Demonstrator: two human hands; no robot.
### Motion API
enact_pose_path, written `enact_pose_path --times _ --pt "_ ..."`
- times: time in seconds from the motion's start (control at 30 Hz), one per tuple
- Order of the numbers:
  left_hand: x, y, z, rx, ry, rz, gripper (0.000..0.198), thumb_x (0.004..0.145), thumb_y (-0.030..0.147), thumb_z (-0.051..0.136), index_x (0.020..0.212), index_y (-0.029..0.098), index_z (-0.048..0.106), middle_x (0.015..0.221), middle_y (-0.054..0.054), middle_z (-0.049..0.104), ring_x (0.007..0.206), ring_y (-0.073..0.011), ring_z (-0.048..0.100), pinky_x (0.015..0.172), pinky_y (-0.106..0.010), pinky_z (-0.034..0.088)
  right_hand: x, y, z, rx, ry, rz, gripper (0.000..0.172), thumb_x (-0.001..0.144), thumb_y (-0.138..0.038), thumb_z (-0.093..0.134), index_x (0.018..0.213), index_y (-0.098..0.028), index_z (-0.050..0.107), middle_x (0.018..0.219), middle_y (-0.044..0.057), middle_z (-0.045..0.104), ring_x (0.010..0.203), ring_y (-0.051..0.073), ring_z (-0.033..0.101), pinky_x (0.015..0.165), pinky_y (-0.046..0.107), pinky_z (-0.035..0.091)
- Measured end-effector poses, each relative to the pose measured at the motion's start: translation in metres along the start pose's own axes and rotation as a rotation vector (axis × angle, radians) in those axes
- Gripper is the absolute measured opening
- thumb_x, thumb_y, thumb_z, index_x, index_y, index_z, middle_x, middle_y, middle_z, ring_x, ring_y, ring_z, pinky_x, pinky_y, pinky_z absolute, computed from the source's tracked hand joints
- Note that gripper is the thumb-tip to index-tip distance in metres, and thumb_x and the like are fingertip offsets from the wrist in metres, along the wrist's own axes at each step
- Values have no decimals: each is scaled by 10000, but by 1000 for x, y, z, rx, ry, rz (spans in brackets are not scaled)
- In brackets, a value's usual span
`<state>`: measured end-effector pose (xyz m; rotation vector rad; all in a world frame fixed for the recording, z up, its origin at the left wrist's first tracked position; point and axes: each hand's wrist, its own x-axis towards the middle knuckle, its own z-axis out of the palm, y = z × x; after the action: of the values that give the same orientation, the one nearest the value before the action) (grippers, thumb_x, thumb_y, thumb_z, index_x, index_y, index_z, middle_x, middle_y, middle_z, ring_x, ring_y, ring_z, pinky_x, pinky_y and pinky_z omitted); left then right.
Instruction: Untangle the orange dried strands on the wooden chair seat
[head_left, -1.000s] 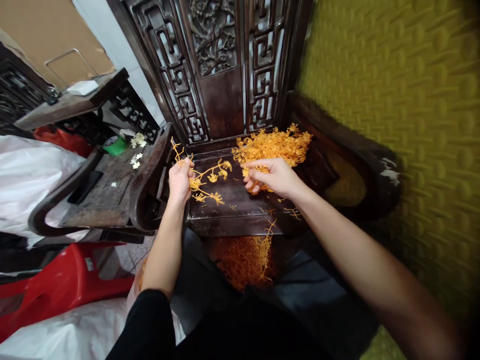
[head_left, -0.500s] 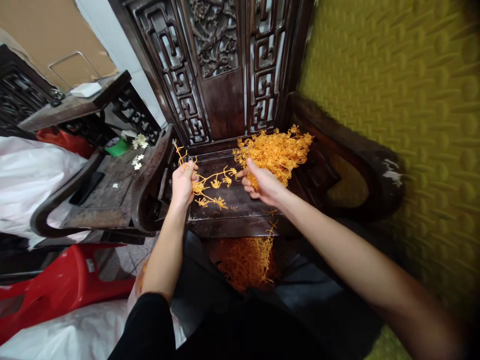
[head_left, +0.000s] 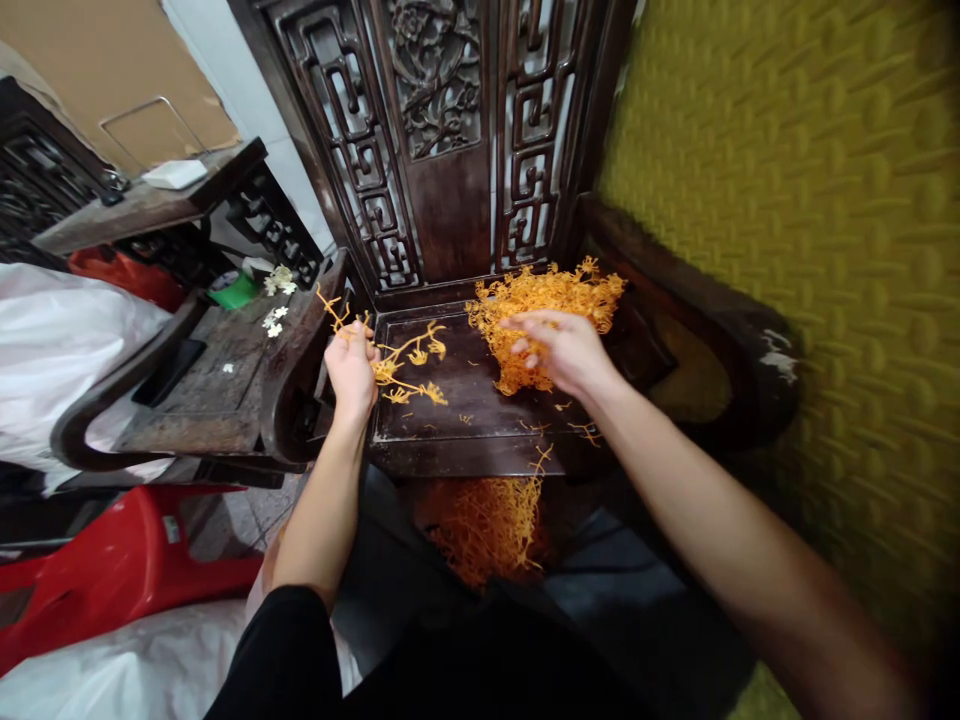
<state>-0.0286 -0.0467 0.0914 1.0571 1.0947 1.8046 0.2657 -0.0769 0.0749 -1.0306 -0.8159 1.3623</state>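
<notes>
My left hand (head_left: 353, 368) is closed around an orange branched plastic-looking sprig (head_left: 409, 352). Its forked twigs with small curled tips reach out to the right over the dark wooden seat (head_left: 442, 440). In front of the heap of orange curly pieces (head_left: 574, 292) hovers my right hand (head_left: 566, 352), its fingers stretched leftward and apart, with nothing visible in them. The hand covers part of the heap; whether it touches it I cannot tell. Small orange bits lie scattered on the seat. Below its front edge, between my legs, is a mass of orange stems (head_left: 484, 520).
A carved chair back (head_left: 454, 215) rises behind the seat, beside a yellow textured surface (head_left: 795, 150) on the right. On the left, another wooden chair holds a green tape roll (head_left: 233, 289), pale flower-shaped pieces (head_left: 276, 320) and a dark phone-like object (head_left: 171, 372). A red plastic stool (head_left: 135, 550) stands lower left.
My right hand has drawn away from the sprig's tip, rightward to the front of the heap. My left hand has shifted slightly left with the sprig.
</notes>
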Motion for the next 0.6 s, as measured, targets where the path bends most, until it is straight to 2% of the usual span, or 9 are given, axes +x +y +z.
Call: enact_pose_path --times 0.1,0.17,0.23,0.33,0.47,0.6 --pt "-10 -3 8 -12 -64 -59 367 838 455 771 714 161 591 458 97 361 383 -33 304 420 -162 307 -13 15 20 -106 -387 180 390 808 -356 796 1134 -174 683 697 -19 587 511 76 451 373 177 280" --pt "-15 -4 12 -17 -120 -97 391 816 489 787 716 163 595 457 94 366 376 -35 311 405 -164 294 -16 23 31 -171 -623 312 459 804 -465 809 1131 -170 678 626 -55 477 485 62 379 366 173 193" --pt "-19 -5 13 -3 -208 -127 405 795 509 802 723 161 606 470 84 389 381 -40 328 398 -169 293 -15 27 38 -192 -734 369 524 808 -592 772 1097 -168 665 619 -64 438 468 54 325 368 184 125" --pt "-25 -7 14 47 -329 -137 413 790 527 801 742 158 621 508 68 424 411 -45 356 416 -173 315 -14 29 44 -228 -783 323 556 852 -697 661 1033 -171 651 608 -67 419 460 56 289 386 206 115" --pt "-31 -9 14 177 -396 -116 432 838 584 728 784 167 625 544 55 452 441 -60 387 433 -180 303 -19 28 50 -471 -775 109 475 899 -623 647 957 -157 717 572 -59 443 497 71 348 461 227 230" --pt "-34 -6 14 339 -403 -31 408 902 570 656 803 175 642 539 44 467 448 -76 375 445 -197 276 -26 26 53 -643 -687 -82 412 908 -545 654 963 -164 801 621 -15 591 576 101 472 548 244 343"
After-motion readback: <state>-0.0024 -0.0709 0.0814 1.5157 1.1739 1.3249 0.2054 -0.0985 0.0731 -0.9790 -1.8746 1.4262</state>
